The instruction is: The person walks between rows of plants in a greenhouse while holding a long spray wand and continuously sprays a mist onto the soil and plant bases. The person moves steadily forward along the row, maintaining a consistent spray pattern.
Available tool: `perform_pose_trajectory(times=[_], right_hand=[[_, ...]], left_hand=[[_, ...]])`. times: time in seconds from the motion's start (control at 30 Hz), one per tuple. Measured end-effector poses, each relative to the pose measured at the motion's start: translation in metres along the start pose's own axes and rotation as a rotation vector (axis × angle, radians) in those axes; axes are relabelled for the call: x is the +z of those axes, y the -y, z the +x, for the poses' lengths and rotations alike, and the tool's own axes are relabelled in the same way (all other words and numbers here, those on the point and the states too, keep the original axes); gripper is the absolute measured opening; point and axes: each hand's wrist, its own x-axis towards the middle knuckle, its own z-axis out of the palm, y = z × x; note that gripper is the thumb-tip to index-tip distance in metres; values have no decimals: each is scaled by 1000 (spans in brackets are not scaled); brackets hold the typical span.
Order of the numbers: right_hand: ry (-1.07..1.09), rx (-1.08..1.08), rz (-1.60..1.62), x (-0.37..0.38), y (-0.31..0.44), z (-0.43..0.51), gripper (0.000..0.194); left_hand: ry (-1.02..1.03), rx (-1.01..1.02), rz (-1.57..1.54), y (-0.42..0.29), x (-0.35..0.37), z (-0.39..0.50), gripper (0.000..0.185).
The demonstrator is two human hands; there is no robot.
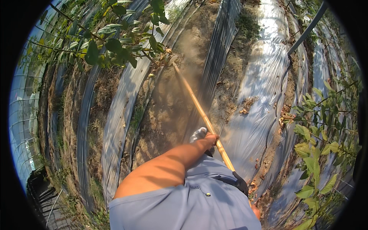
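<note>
A long-handled hoe [198, 106] with a bamboo-like wooden shaft runs diagonally before me. Its small head [173, 59] rests at the far end by the soil and dry leaves, partly blurred by dust. My left hand [212, 139] is wrapped around the shaft near its middle, the arm reaching across my body. Lower right, my right hand [255, 212] shows only in part beside my grey shirt, closed at the rear of the shaft. A dark strap or cloth [241, 184] covers a stretch of shaft between the hands.
Bare soil [169, 106] lies between silver plastic mulch strips [123, 97] and a dark strip [220, 43]. Leafy branches [115, 43] overhang the upper left; another shrub [313, 149] stands right. A grey pipe [307, 28] slants at upper right. A patterned shoe [198, 134] shows beyond my left hand.
</note>
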Motion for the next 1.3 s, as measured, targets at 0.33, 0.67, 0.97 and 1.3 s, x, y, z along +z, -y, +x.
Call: perform_pose_trajectory(times=[0.33, 0.67, 0.97, 1.3], right_hand=[[-46, -197, 1, 60, -7, 40, 14], [-54, -36, 52, 51, 1, -9, 15], [-134, 53, 36, 66, 2, -5, 15], [-125, 74, 92, -4, 19, -35, 49]], left_hand=[[242, -187, -112, 63, 6, -8, 16], [4, -85, 14, 68, -20, 50, 25], [263, -179, 75, 79, 45, -18, 12], [15, 332, 129, -82, 43, 38, 34]])
